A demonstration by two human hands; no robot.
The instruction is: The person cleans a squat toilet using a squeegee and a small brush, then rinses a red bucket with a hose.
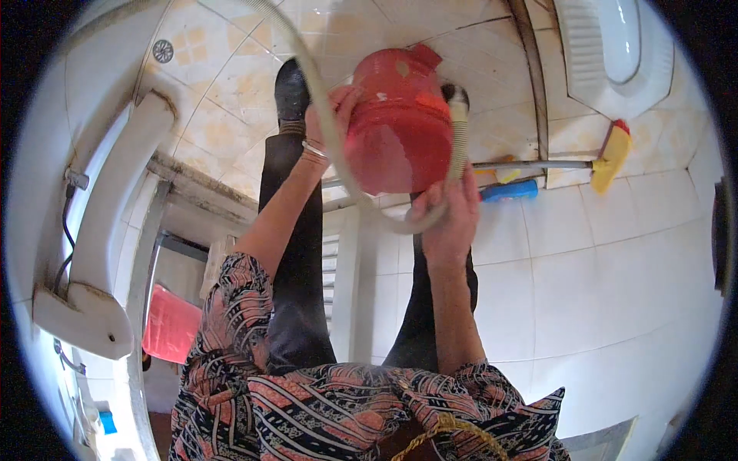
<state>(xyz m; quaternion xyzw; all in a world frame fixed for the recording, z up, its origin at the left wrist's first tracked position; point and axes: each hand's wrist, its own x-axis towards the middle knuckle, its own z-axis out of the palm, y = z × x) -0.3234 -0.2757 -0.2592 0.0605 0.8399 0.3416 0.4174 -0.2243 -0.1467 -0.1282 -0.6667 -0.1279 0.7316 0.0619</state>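
A red plastic bucket [400,150] is between my feet on the tiled floor, its surface wet and shiny. My left hand [332,115] grips the bucket's left side, fingers partly behind a hose. That pale ribbed hose [338,157] comes down from the upper left, crosses before my left hand and loops below the bucket. My right hand [450,223] is closed round the hose at this loop, right of the bucket's lower edge. From there a ribbed length runs up the bucket's right side to my right shoe.
At the upper right is a white squat toilet [588,73]. A yellow broom head [611,157] with a grey handle and a blue bottle [510,190] lie to the right. A white washbasin [115,207] stands left, near a floor drain [163,51]. A pink-red container [171,324] is lower left.
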